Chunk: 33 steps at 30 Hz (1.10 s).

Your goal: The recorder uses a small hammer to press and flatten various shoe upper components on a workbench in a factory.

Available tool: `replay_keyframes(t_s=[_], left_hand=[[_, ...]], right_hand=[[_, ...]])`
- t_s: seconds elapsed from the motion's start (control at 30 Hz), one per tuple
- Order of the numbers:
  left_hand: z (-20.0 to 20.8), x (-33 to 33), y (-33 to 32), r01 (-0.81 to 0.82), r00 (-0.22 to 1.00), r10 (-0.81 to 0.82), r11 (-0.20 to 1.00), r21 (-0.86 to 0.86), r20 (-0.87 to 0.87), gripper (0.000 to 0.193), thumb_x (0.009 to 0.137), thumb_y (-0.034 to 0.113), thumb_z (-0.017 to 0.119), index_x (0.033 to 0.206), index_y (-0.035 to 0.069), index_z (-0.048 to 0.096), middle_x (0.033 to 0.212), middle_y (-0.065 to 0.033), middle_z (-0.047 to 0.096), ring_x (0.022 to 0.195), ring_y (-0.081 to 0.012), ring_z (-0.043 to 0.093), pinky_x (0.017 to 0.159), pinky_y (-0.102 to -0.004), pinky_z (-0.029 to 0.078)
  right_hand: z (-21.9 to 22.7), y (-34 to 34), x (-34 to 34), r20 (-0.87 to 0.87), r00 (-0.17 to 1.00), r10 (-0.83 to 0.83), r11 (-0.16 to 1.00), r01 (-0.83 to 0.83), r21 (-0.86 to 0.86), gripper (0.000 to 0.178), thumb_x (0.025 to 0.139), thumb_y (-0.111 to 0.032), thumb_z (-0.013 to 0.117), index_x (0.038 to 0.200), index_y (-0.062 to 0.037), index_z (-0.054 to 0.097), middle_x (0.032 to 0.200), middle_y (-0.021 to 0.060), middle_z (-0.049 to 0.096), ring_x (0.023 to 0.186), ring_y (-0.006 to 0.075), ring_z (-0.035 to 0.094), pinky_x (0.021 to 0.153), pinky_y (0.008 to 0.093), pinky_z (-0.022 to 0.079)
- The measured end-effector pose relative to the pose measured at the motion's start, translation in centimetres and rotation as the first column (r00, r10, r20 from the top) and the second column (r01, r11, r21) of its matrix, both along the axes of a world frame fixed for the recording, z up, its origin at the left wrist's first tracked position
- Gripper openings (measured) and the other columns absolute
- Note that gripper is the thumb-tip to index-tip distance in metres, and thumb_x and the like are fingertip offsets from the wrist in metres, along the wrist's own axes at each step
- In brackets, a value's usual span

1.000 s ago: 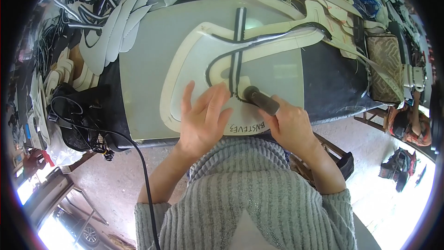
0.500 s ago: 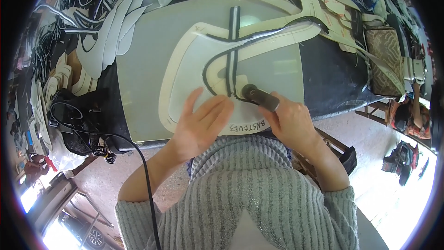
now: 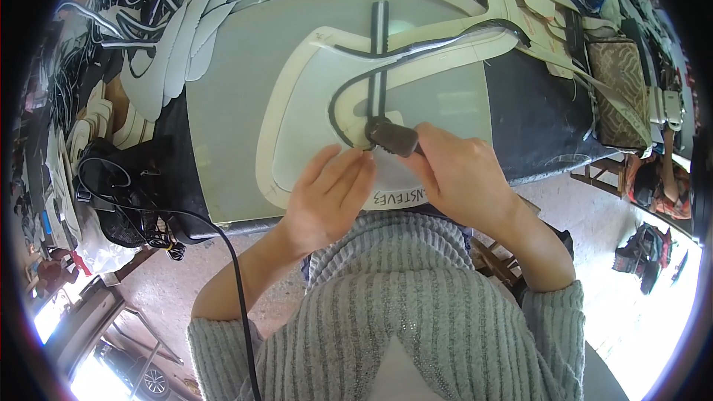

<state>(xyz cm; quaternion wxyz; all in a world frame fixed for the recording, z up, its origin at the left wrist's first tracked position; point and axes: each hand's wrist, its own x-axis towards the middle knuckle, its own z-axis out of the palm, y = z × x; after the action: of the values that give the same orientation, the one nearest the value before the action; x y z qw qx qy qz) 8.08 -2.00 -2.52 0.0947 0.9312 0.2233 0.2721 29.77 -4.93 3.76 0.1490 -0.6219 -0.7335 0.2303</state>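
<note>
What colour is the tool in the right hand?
Dark brown to black, seen in the head view: the tool in the right hand.

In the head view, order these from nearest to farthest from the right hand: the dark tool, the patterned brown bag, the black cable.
1. The dark tool: gripped in the right hand, over the cream template.
2. The black cable: lower left, past the left hand.
3. The patterned brown bag: far right on the bench.

- Dark tool [image 3: 392,137] in the right hand [image 3: 453,174] now further from the near edge of the bench [image 3: 535,126], at the inner curve of the cream pattern [image 3: 297,104].
- Left hand [image 3: 330,193] turned, fingers closed together, no more spread.
- Fingertips [image 3: 355,165] now just beside the tool head.
</note>
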Motion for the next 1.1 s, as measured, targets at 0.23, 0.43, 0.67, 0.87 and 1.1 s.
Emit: replay_keyframes(t_s=[0.23,0.43,0.67,0.87,1.1], left_hand=[[0.0,0.0,0.2,0.012,1.0,-0.012,1.0,0.002,-0.004,0.034,0.075,0.005,0.063,0.107,-0.006,0.063,0.101,-0.0153,0.069,0.104,-0.0265,0.064,0.095,-0.0411,0.049],[-0.3,-0.1,0.1,-0.005,1.0,0.005,1.0,0.024,0.02,0.032,0.076,0.002,0.062,0.107,-0.006,0.064,0.101,-0.0153,0.069,0.103,-0.0266,0.064,0.093,-0.0407,0.05],[1.0,-0.4,2.7,-0.071,0.985,0.127,0.916,-0.395,0.119,0.031,0.078,0.001,0.07,0.108,-0.002,0.062,0.1,-0.0117,0.069,0.105,-0.0275,0.064,0.098,-0.0486,0.048],[-0.2,-1.3,2.5,0.085,0.993,-0.073,0.986,-0.146,0.088,0.032,0.077,0.001,0.074,0.105,-0.002,0.06,0.1,-0.0118,0.071,0.102,-0.0283,0.067,0.098,-0.0503,0.049],[-0.5,-1.2,2.4,0.105,0.989,-0.104,0.994,-0.004,0.101,0.027,0.075,-0.001,0.076,0.097,-0.004,0.061,0.095,-0.0134,0.071,0.097,-0.0282,0.07,0.089,-0.0454,0.056]], right_hand=[[0.7,0.9,-0.7,0.249,0.951,0.181,0.983,-0.174,-0.05,0.035,0.098,-0.035,0.054,0.086,-0.0027,0.056,0.069,0.0116,0.063,0.058,0.0305,0.066,0.05,0.0388,0.051],[1.8,1.0,-0.7,0.293,0.925,0.241,0.967,-0.202,-0.156,0.034,0.096,-0.034,0.057,0.086,-0.0017,0.057,0.071,0.0129,0.065,0.059,0.0297,0.067,0.051,0.0374,0.052],[1.2,0.8,-0.2,0.29,0.927,0.238,0.969,-0.205,-0.139,0.032,0.095,-0.034,0.059,0.087,-0.0027,0.057,0.071,0.0111,0.064,0.059,0.0295,0.067,0.051,0.0377,0.051],[0.8,0.8,0.2,0.289,0.927,0.239,0.97,-0.213,-0.118,0.031,0.095,-0.035,0.059,0.087,-0.0048,0.057,0.073,0.0102,0.063,0.059,0.0287,0.066,0.05,0.0391,0.05],[1.1,0.5,0.2,0.134,0.982,0.135,0.99,-0.14,0.026,0.03,0.095,-0.034,0.059,0.087,-0.0048,0.055,0.071,0.0089,0.061,0.057,0.0293,0.064,0.049,0.04,0.049]])
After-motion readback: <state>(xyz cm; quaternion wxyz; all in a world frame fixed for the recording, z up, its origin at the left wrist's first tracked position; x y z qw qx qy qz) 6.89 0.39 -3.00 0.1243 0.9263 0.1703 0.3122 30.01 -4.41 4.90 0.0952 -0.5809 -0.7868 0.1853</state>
